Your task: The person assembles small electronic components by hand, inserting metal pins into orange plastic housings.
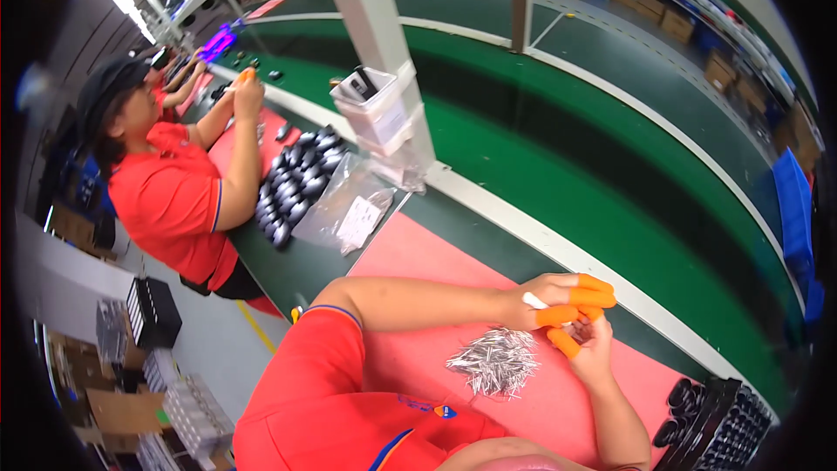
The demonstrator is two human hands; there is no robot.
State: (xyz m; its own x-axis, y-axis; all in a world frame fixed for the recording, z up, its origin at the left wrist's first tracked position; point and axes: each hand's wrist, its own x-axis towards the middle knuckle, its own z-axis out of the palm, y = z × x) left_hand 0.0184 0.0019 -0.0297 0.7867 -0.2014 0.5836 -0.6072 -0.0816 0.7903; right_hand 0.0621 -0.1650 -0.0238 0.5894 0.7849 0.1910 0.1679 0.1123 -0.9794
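My left hand (547, 295), with orange finger cots, is closed around a white stick-like thing (534, 301), which pokes out near the thumb. Fingertips of my right hand (586, 345), also in orange cots, are pressed together against those of the left. Whatever sits between the fingertips is too small and hidden to name. Just below and left of both hands, a pile of thin silvery metal pins (497, 363) lies on the pink mat (410, 253).
Black trays of dark round parts (728, 427) stand at the near right. A clear plastic bag (340, 214) and a heap of black glossy parts (301, 176) lie to the left, beside a co-worker in red (170, 179). A white bin (373, 109) hangs on a post; a green conveyor belt (558, 157) runs beyond.
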